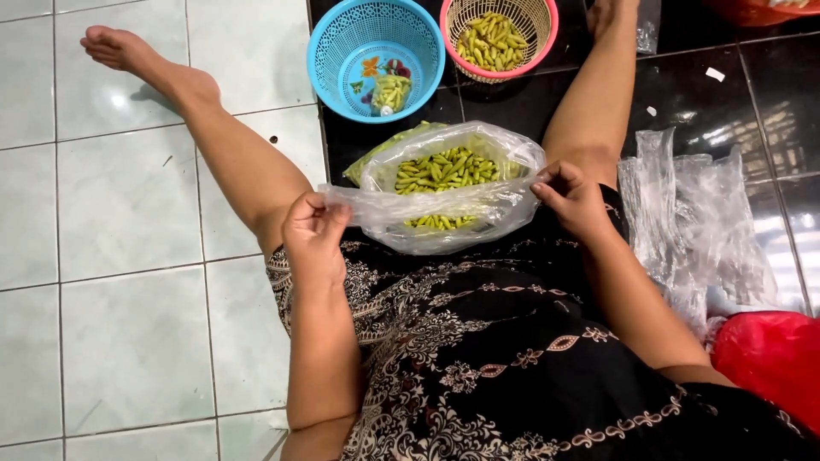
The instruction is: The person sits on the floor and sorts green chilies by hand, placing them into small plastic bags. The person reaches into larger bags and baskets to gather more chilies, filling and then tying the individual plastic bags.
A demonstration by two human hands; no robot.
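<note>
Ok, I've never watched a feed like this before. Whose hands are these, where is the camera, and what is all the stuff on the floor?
There is one camera, worn on the person's head and looking down at their lap. They sit on a tiled floor, legs apart. The left hand and right hand each pinch an edge of a clear plastic bag filled with small green-yellow chillies. Beyond it stand a blue basket and a pink basket, both holding more chillies. A pile of empty clear bags lies to the right, beside a red bag.
</note>
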